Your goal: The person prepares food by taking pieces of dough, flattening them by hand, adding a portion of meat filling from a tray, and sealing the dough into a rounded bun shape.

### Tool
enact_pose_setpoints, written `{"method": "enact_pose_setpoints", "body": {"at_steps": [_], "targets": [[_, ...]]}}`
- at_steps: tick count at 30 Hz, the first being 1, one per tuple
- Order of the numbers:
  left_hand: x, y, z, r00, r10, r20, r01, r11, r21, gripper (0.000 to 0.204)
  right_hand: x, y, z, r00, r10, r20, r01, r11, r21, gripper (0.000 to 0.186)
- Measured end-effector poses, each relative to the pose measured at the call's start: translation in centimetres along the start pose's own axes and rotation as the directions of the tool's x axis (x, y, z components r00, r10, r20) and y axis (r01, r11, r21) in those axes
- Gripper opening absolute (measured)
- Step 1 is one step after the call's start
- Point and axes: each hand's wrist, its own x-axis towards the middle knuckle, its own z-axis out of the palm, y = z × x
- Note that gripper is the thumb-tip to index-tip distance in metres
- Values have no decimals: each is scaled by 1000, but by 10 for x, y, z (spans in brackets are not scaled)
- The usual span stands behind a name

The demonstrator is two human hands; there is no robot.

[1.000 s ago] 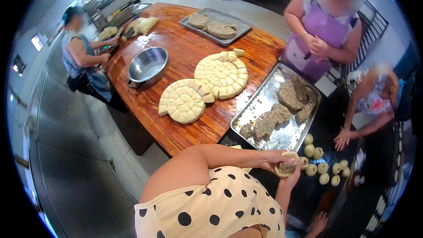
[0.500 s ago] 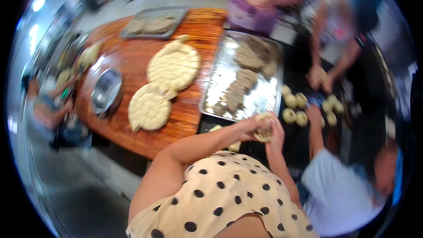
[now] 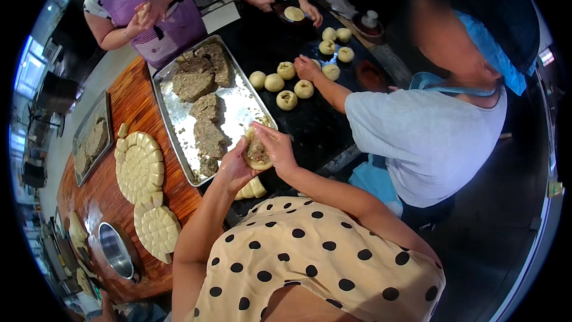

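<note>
Both hands are closed around a round of dough with brown chopped filling [image 3: 257,150] in its hollow, held above the near edge of the metal tray. My left hand [image 3: 235,168] cups its left side from below. On the right side, my right hand [image 3: 276,146] presses the rim with its fingers. The filling faces up and shows between the hands. Just ahead, the tray [image 3: 179,154] carries mounds of brown filling [image 3: 207,120]. Cut dough pieces [image 3: 251,189] lie close below my hands, partly hidden by my clothing.
Several round buns [image 3: 286,100] sit on the black counter [image 3: 304,134], where a co-worker's hand [image 3: 307,69] reaches in from the right. Scored dough discs [image 3: 140,167], a steel bowl [image 3: 116,250] and a second tray [image 3: 109,137] occupy the wooden table. Two people stand across.
My view has turned right, so the table and tray now appear farther left. The dough's filling now shows more openly between my hands. A co-worker's hand remains among the buns.
</note>
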Motion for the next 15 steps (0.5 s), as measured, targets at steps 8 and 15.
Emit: {"method": "enact_pose_setpoints", "body": {"at_steps": [8, 15], "targets": [[-4, 10, 11, 988, 41, 146, -58, 992, 112, 55, 1, -6, 5, 994, 85, -72, -73, 985, 156, 35], [4, -2, -3, 850, 410, -330, -402, 911, 95, 66, -14, -14, 36, 984, 87, 156, -80, 996, -49, 58]]}}
